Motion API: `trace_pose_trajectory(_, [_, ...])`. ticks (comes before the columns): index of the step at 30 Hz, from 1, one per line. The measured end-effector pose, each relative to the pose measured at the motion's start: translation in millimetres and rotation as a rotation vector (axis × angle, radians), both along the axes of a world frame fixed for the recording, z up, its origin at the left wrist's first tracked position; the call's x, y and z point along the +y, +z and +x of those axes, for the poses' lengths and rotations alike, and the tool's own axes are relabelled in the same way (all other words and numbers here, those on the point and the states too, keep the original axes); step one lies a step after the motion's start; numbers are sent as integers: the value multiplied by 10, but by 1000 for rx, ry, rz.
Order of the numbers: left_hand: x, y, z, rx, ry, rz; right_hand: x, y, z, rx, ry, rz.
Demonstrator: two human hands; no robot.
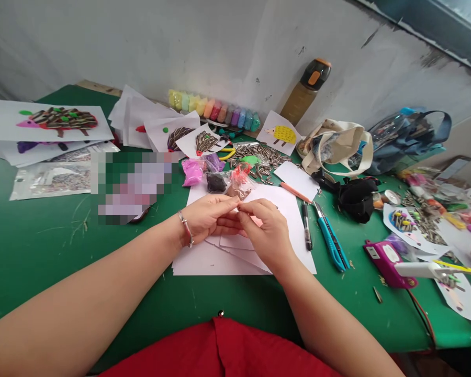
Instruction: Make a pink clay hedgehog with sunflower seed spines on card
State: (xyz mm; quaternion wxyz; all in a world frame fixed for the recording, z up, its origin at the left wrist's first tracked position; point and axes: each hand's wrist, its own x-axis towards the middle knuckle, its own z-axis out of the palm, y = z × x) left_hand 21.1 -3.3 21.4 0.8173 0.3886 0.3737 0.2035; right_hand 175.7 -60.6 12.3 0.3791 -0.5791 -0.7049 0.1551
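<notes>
Small pale item [236,209], mostly hidden between the fingertips, sits above the centre of a paper stack [196,262]. Material cannot be confirmed from the head view; it may be soft clay or a seed husk. Either would be judged light and easily marked or cracked, so the safest hold is a light pinch at its edges.

Hand status: left hand [206,217] and right hand [265,233] are both curled inward and meet at the fingertips, apparently grasping the item together. Neither is clenched into a fist. Left wrist carries a metal bangle [186,229].

Surroundings: the stack consists of loose, matte white sheets and lies on a green table [43,251]. Beyond the hands are a bag of pink clay [192,173], a bag of dark clay [215,182], and a heap of striped sunflower seeds [259,159], their husks ridged and pointed. Yellow-handled pliers [227,154] lie beside the heap. Right of the stack are a black pen [306,225] and a teal craft knife [332,243]. Seed-and-clay hedgehog pictures [43,120], flat on paper, lie at far left.
</notes>
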Motion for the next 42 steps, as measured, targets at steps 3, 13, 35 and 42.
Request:
trace_pose_trajectory(3, [1,15,1,3,-17,-5,-28,-2,49,104,-36,-42])
trace_pose_trajectory(13, [3,14,-43,-85,20,-30,-20,-88,97,-111,21,44])
trace_pose_trajectory(35, [-18,65,-74,-159,-46,31,-64,-12,124,195,49,-86])
trace_pose_trajectory(42, [-5,55,-67,-103,-20,7,4,-22,220,697,-84,-379])
